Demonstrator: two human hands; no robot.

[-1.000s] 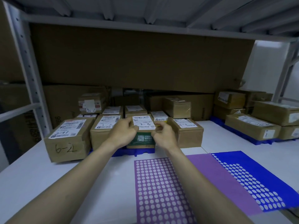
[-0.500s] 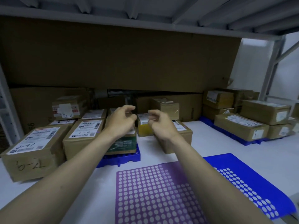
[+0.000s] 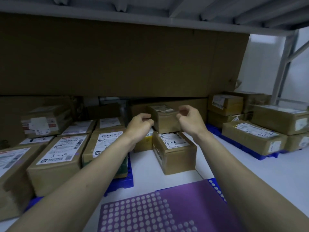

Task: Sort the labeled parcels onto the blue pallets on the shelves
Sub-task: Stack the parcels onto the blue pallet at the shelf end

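Labeled brown parcels fill the white shelf (image 3: 250, 173). A small taped box (image 3: 164, 121) sits behind and above the parcel marked 4-2 (image 3: 173, 153). My left hand (image 3: 140, 124) is at that small box's left edge and my right hand (image 3: 190, 119) at its right edge. Both hands have loosely curled fingers and hold nothing; I cannot tell whether they touch the box. A parcel marked 3-2 (image 3: 56, 158) and another labeled parcel (image 3: 102, 144) stand on the left blue pallet (image 3: 123, 183), partly under my left forearm.
A second blue pallet (image 3: 234, 144) at the right carries several stacked parcels (image 3: 254, 138). A small yellow box (image 3: 143, 143) stands between the rows. A purple dotted mat (image 3: 150, 213) and a blue mat (image 3: 215, 186) lie in front. Cardboard sheets (image 3: 117, 61) line the back; a shelf is close overhead.
Both hands let go of the green-sided parcel on the left pallet, lifted, and reached back and right to flank the small box. My view moved closer and to the right.
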